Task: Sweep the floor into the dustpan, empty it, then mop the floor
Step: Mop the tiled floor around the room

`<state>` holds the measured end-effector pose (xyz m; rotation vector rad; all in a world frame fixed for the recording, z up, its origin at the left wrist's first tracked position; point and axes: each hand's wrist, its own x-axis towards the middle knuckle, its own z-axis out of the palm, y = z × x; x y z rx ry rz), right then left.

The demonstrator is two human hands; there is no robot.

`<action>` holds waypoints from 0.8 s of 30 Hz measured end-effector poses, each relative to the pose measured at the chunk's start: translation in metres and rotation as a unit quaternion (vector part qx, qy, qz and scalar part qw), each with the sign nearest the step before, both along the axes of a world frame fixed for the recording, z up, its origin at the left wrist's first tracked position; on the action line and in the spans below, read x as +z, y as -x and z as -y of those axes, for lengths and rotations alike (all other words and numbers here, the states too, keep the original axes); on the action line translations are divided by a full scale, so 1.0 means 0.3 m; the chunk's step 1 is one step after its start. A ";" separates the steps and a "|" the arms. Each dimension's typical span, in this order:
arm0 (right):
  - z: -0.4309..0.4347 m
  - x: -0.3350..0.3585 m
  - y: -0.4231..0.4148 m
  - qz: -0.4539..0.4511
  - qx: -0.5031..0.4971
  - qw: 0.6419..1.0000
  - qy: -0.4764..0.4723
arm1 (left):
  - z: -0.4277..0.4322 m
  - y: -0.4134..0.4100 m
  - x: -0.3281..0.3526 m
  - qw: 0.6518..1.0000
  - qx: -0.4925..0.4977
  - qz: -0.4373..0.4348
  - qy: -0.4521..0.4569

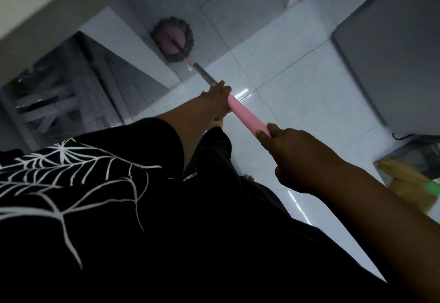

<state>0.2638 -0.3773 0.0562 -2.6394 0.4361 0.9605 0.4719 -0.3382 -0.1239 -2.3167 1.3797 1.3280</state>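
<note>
Head view: mop point(214, 86) is down on the floor point(297, 83), so I judge we're in the last stage, mopping. Mop head point(173, 39) lies flat at the shadowed far end, well ahead of the person. Sweeping and emptying look done: broom point(404, 181) is parked at the right edge, in nobody's hand. Dustpan not in view (so can't confirm the emptying). How much floor is left: can't tell. Near tiles show streaky glare, which could be water or just glaze.

Grip: left hand point(220, 99) clamped round the handle where pink sleeve point(247, 118) meets bare metal shaft point(203, 74). Right hand point(297, 157) has its fingers curled over the sleeve's near end. Both closed on the mop.

Materials:
- Mop head: round pink plastic disc ringed with grey ropy strands, a soft fringe.
- Handle: thin dull metal shaft, then a thicker, smooth sleeve.
- Floor: large glossy white tiles, thin dark grout lines.
- Broom: straw-coloured bristles, green handle, blurred.

Black top with white web print point(71, 167) fills lower left. Grey cabinet point(392, 52) on the right, blurred shelving point(47, 98) on the left
</note>
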 end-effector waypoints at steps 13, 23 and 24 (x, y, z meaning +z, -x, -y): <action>-0.280 0.125 0.538 -0.033 0.014 0.999 0.008 | -0.295 0.542 0.022 0.999 -0.038 -0.008 0.022; -0.349 0.249 0.584 -0.035 0.020 0.999 0.004 | -0.411 0.586 0.169 0.990 -0.109 -0.001 0.093; -0.356 0.258 0.574 -0.028 0.022 0.999 0.004 | -0.420 0.572 0.177 0.989 -0.113 0.000 0.100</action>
